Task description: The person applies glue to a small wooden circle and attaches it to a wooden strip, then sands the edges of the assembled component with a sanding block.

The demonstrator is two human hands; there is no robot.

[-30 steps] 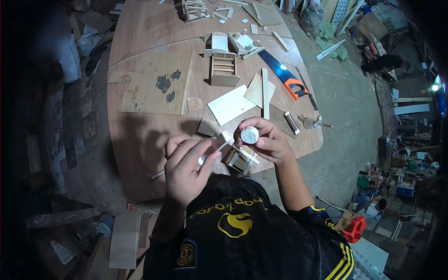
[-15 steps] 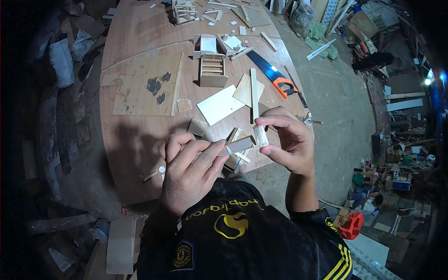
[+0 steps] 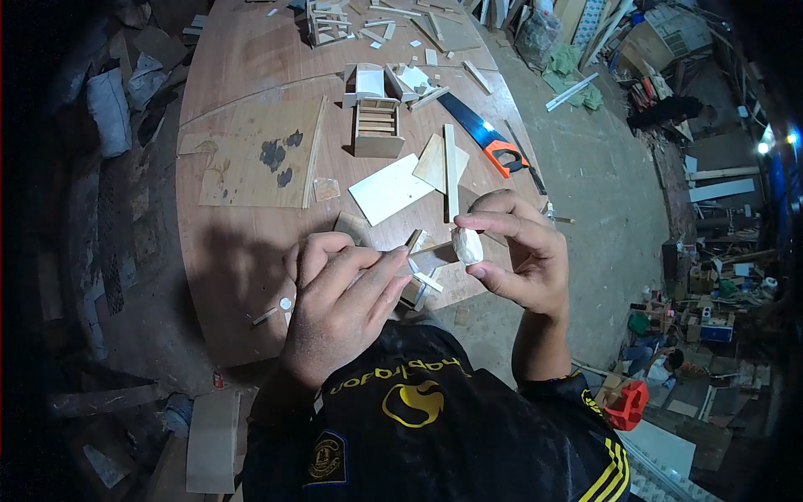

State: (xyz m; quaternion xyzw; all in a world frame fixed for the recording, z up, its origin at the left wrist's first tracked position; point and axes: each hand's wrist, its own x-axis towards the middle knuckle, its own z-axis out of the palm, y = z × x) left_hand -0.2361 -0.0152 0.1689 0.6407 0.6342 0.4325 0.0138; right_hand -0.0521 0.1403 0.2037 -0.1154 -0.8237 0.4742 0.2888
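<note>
Between the thumb and fingers of my right hand (image 3: pixel 534 261) is a small whitish wooden piece (image 3: pixel 467 247) with rounded edges, its pale face towards me. My left hand (image 3: pixel 339 309) pinches a thin, flat, grey-brown strip (image 3: pixel 434 250), now seen nearly edge-on. The strip's far end overlaps the left side of the wooden piece in this view. Below and behind the strip, small wooden parts (image 3: pixel 416 293) lie at the table's near edge, partly hidden by my left fingers.
On the table (image 3: pixel 251 243) lie a handsaw (image 3: pixel 477 125) with an orange handle, a long wood strip (image 3: pixel 452 171), a pale board (image 3: pixel 389 190) and a stained plywood sheet (image 3: pixel 259 155). A small slatted wooden model (image 3: pixel 379 130) stands farther back. At the far right, a person (image 3: pixel 669 110) bends over.
The wooden piece has turned in my right fingers, showing a broader pale face. The strip in my left hand has tilted from its flat face to nearly edge-on.
</note>
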